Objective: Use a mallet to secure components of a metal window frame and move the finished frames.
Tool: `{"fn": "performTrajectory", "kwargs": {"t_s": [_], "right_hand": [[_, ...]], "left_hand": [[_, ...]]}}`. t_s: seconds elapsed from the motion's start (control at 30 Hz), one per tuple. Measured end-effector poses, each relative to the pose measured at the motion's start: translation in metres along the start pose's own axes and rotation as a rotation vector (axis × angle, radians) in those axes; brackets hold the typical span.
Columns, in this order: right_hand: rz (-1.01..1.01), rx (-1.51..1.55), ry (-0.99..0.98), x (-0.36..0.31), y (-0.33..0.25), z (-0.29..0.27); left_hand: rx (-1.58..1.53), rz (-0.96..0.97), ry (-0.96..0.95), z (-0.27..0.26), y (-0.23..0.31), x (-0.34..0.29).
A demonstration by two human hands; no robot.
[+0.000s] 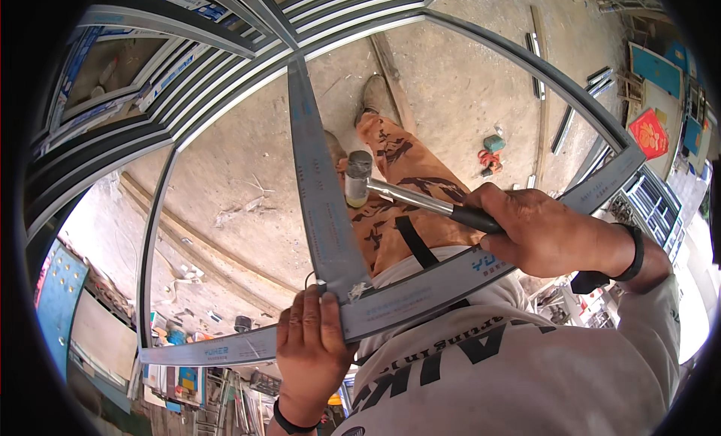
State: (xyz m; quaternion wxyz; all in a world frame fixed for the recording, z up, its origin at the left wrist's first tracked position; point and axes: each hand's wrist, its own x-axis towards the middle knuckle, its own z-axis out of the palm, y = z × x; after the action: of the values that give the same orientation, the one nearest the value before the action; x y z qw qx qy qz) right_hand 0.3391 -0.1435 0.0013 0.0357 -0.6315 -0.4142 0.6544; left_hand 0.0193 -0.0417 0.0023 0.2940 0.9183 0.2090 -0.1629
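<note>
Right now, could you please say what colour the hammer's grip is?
The grip is black, clearest in the head view.

A person wore a pale grey shirt with bold black lettering and orange trousers patterned in dark, camouflage-like patches. A black strip showed near the waist, a brownish shoe below one trouser leg. A slim black band circled the wrist above the left hand; a black strap ringed the wrist above the right hand.
</note>
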Motion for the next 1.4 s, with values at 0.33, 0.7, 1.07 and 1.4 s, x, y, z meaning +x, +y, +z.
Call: {"fn": "performTrajectory", "kwargs": {"t_s": [0.33,0.7,1.07,1.4], "right_hand": [[0.31,0.077,-0.092,-0.01,0.057,0.128],[0.232,0.089,0.017,-0.012,0.148,0.263],[0.089,0.22,0.106,-0.016,0.138,0.25],[0.029,0.21,0.138,-0.02,0.119,0.215]], "left_hand": [[-0.466,-0.157,-0.428,0.095,0.012,-0.044],[-0.929,-0.573,-0.774,0.202,0.009,-0.062],[-0.623,-0.535,-0.487,0.189,-0.001,-0.024],[-1.188,-0.89,-0.562,0.167,0.004,-0.048]]}}
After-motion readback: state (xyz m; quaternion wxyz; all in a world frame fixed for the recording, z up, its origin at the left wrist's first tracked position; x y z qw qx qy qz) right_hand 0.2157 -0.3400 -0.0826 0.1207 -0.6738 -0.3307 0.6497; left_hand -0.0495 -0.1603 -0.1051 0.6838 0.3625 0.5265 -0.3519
